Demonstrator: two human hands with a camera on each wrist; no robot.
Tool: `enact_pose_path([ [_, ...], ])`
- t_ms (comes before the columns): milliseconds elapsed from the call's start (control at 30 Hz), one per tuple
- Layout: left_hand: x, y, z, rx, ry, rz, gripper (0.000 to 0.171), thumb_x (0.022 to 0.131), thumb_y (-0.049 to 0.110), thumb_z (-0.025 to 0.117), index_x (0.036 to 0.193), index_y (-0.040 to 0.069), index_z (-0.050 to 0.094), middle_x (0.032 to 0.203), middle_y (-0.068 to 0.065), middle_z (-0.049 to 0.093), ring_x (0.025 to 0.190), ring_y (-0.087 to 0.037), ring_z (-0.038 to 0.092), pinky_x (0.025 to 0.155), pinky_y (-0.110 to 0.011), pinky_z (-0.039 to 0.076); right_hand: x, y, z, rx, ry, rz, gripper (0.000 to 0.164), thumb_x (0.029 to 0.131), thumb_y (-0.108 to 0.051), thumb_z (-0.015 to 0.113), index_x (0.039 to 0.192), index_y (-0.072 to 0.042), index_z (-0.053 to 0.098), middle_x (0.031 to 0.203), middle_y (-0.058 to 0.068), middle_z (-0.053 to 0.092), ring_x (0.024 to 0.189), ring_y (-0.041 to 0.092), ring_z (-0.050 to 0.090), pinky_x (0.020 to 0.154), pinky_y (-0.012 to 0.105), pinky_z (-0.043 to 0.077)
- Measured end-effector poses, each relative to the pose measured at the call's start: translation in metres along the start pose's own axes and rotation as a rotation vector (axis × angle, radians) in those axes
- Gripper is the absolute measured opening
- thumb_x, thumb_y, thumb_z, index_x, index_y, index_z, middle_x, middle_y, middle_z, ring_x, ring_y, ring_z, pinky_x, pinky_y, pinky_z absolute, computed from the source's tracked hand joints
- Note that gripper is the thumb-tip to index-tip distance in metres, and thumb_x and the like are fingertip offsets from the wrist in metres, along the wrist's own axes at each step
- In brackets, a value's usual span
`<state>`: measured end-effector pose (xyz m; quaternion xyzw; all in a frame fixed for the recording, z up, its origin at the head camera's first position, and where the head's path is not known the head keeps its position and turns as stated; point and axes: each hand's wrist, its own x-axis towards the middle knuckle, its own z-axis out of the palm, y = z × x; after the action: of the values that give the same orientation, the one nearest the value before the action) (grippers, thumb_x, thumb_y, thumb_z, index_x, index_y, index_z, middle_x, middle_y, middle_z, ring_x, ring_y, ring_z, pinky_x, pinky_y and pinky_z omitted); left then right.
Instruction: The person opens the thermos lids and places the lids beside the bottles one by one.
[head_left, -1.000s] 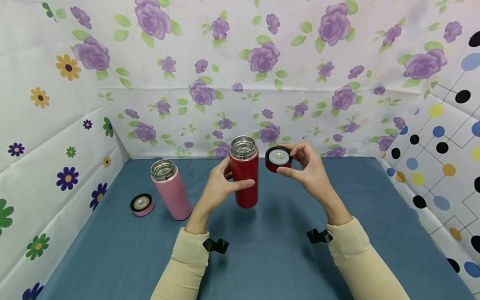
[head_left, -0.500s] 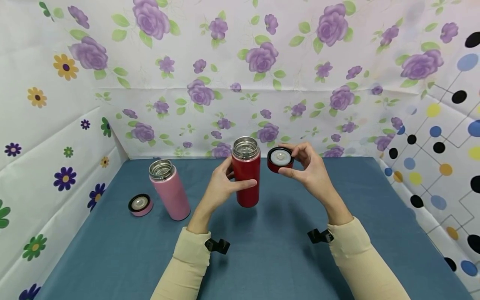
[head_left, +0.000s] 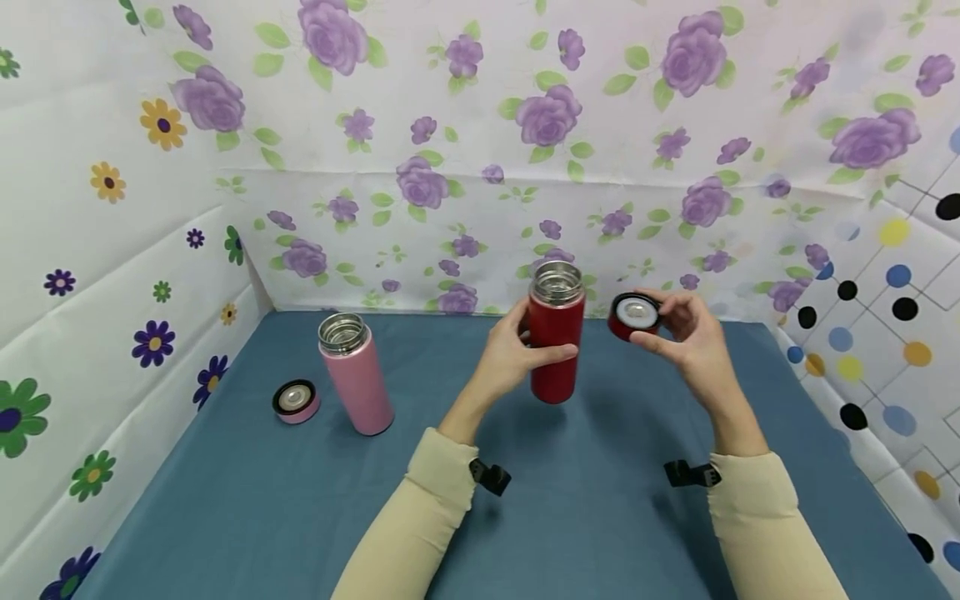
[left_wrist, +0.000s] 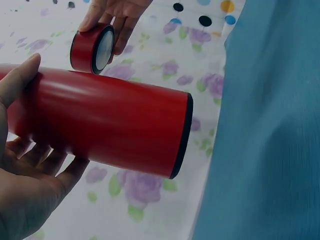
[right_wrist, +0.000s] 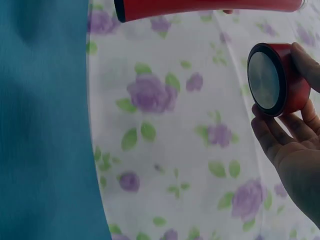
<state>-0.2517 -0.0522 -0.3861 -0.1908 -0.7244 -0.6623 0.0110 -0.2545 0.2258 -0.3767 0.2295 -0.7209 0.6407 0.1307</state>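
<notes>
An open red thermos bottle (head_left: 555,350) with a bare steel mouth is held upright above the table by my left hand (head_left: 506,354); the thumb crosses its front and the other fingers go round behind. In the left wrist view its dark-rimmed base shows. To its right, apart from it, my right hand (head_left: 693,342) pinches the red lid (head_left: 633,317) between thumb and fingers, its pale inner side facing up toward the head camera. A pink thermos bottle (head_left: 358,383), also uncapped, stands on the left of the table. Beside it lies its pink lid (head_left: 296,402), inner side up.
A blue cloth (head_left: 247,500) covers the table. Flowered sheeting (head_left: 420,225) hangs behind and on the left, and a dotted sheet (head_left: 885,333) closes off the right side. Small black wrist cameras (head_left: 490,477) sit at both cuffs.
Both hands have shifted to the right together, with the red bottle and its lid still held apart. The head view has turned slightly left. The pink bottle and lid stay in place.
</notes>
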Motion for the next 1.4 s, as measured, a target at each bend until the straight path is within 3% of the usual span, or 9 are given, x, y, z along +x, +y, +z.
enact_pose_path([
  [200, 0.017, 0.003, 0.034, -0.008, -0.014, -0.014, 0.078, 0.088, 0.027, 0.086, 0.155, 0.021, 0.046, 0.136, 0.005, 0.061, 0.118, -0.014, 0.062, 0.096, -0.039, 0.056, -0.009, 0.010, -0.030, -0.046, 0.081, 0.028, 0.037, 0.090, 0.007, 0.077, 0.109, -0.003, 0.047, 0.145, 0.011, 0.061, 0.126, 0.013, 0.061, 0.099, 0.016, 0.048],
  [433, 0.031, 0.002, 0.073, 0.007, -0.045, -0.034, 0.077, 0.087, 0.034, 0.087, 0.153, 0.022, 0.048, 0.130, 0.012, 0.061, 0.111, -0.004, 0.060, 0.091, -0.032, 0.055, -0.020, 0.021, -0.063, 0.098, 0.194, 0.058, 0.038, 0.088, 0.017, 0.073, 0.110, -0.004, 0.050, 0.141, 0.005, 0.065, 0.123, 0.013, 0.061, 0.092, 0.015, 0.052],
  [567, 0.037, -0.002, 0.091, 0.020, -0.063, -0.063, 0.076, 0.088, 0.036, 0.086, 0.152, 0.024, 0.047, 0.131, 0.012, 0.060, 0.112, -0.003, 0.058, 0.093, -0.032, 0.055, -0.026, 0.031, -0.078, 0.127, 0.231, 0.083, 0.038, 0.089, 0.017, 0.072, 0.110, -0.005, 0.050, 0.141, 0.002, 0.065, 0.123, 0.010, 0.061, 0.094, 0.013, 0.050],
  [767, 0.045, -0.008, 0.122, 0.035, -0.077, -0.107, 0.073, 0.089, 0.034, 0.086, 0.151, 0.027, 0.048, 0.132, 0.013, 0.062, 0.112, -0.002, 0.059, 0.093, -0.031, 0.055, -0.041, 0.049, -0.099, 0.187, 0.314, 0.133, 0.039, 0.087, 0.022, 0.069, 0.108, -0.005, 0.049, 0.137, -0.001, 0.068, 0.117, 0.011, 0.064, 0.085, 0.013, 0.054],
  [1000, 0.048, -0.008, 0.159, 0.075, -0.073, -0.175, 0.073, 0.088, 0.031, 0.087, 0.150, 0.029, 0.049, 0.133, 0.015, 0.061, 0.110, -0.001, 0.059, 0.091, -0.029, 0.054, -0.062, 0.059, -0.124, 0.200, 0.413, 0.230, 0.043, 0.088, 0.019, 0.071, 0.111, -0.007, 0.047, 0.131, -0.005, 0.069, 0.112, 0.007, 0.064, 0.083, 0.011, 0.054],
  [1267, 0.052, -0.016, 0.179, 0.156, -0.074, -0.214, 0.073, 0.085, 0.032, 0.089, 0.146, 0.029, 0.051, 0.130, 0.016, 0.063, 0.109, -0.001, 0.060, 0.091, -0.028, 0.055, -0.072, 0.069, -0.140, 0.181, 0.421, 0.305, 0.047, 0.087, 0.019, 0.073, 0.114, -0.009, 0.046, 0.122, -0.010, 0.069, 0.108, 0.001, 0.064, 0.081, 0.010, 0.053],
  [1400, 0.054, -0.021, 0.185, 0.186, -0.083, -0.219, 0.072, 0.085, 0.031, 0.090, 0.145, 0.029, 0.051, 0.129, 0.016, 0.063, 0.108, -0.001, 0.061, 0.091, -0.028, 0.055, -0.077, 0.076, -0.148, 0.083, 0.380, 0.359, 0.050, 0.086, 0.012, 0.078, 0.116, -0.012, 0.046, 0.121, -0.015, 0.066, 0.109, -0.002, 0.061, 0.079, 0.007, 0.052],
])
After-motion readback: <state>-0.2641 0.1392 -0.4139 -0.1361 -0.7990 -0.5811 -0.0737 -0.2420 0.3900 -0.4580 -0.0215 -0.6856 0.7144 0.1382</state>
